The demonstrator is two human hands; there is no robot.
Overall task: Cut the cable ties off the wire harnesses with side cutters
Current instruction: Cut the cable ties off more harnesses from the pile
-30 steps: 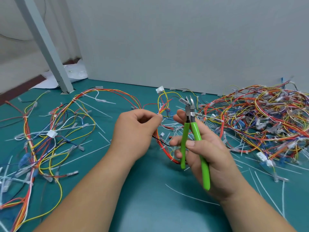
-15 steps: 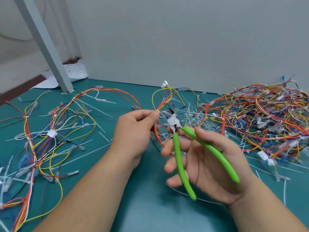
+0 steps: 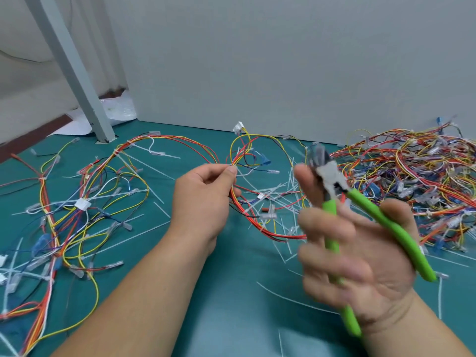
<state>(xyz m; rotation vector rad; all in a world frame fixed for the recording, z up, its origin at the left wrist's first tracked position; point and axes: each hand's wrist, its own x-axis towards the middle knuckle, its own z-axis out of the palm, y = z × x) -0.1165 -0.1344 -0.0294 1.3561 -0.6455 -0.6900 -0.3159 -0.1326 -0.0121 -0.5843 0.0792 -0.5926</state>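
Observation:
My left hand (image 3: 203, 199) pinches a wire harness (image 3: 247, 150) of red, yellow and blue wires between thumb and fingertips, at the centre of the table. The harness loops up to a white connector (image 3: 238, 128) and down to the right below my hand. My right hand (image 3: 350, 256), blurred by motion, holds side cutters (image 3: 360, 210) with green handles spread apart. Their jaws (image 3: 320, 155) point up and left, to the right of the held harness and apart from it.
A big tangle of harnesses (image 3: 412, 181) lies at the right. More harnesses (image 3: 77, 202) spread over the left of the green mat (image 3: 231, 292). Cut white cable ties (image 3: 273, 191) litter the middle. A slanted grey post (image 3: 74, 73) and a grey wall stand behind.
My right hand has swung the cutters to the right, away from the harness, with the handles spread wider. My left hand has lifted the harness slightly and keeps its pinch.

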